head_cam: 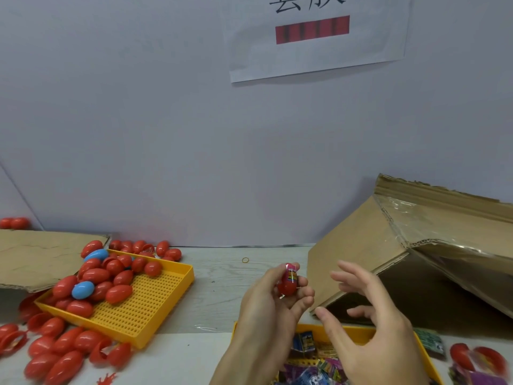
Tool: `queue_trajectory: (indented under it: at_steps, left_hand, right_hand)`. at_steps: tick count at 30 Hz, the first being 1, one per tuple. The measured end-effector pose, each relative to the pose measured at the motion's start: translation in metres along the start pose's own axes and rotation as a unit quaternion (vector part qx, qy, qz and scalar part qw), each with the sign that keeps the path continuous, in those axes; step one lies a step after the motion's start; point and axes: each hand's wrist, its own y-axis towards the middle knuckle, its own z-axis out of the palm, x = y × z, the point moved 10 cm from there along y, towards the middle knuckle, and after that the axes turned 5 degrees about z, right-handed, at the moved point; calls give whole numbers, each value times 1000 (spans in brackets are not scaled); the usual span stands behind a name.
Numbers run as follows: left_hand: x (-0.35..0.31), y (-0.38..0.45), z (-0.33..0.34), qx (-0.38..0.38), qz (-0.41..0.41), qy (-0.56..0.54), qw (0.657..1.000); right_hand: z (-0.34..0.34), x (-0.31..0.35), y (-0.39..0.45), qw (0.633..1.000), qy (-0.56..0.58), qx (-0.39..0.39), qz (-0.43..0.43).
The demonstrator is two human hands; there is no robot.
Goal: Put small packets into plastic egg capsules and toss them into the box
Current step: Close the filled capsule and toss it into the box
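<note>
Left hand (270,295) holds packet-stuffed red capsule half (288,284); right hand (372,323) spread.

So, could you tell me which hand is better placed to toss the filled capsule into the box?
The left hand: it already grips the red capsule, packet inside, just beside the cardboard box. The right hand is open and holds nothing.
</note>
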Motion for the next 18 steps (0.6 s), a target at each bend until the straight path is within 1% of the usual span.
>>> queue_trajectory:
  at_steps: [4,8,14,16,18]
  left_hand:
    - [2,-1,2,4,-15,-20,1000]
    - [3,-3,8,35,-48,-99,993]
    - [-3,-8,21,81,-68,-228,968]
    - [-5,-8,22,89,-68,-252,961]
    - [-6,-8,23,93,-65,-249,962]
  right_hand:
    - [-2,-1,0,1000,1,-6,1]
    - [-2,0,0,1000,-1,-8,1]
    - [-2,0,0,1000,-4,-6,3]
    - [-2,0,0,1000,-2,-6,3]
    - [-3,0,0,1000,0,-5,3]
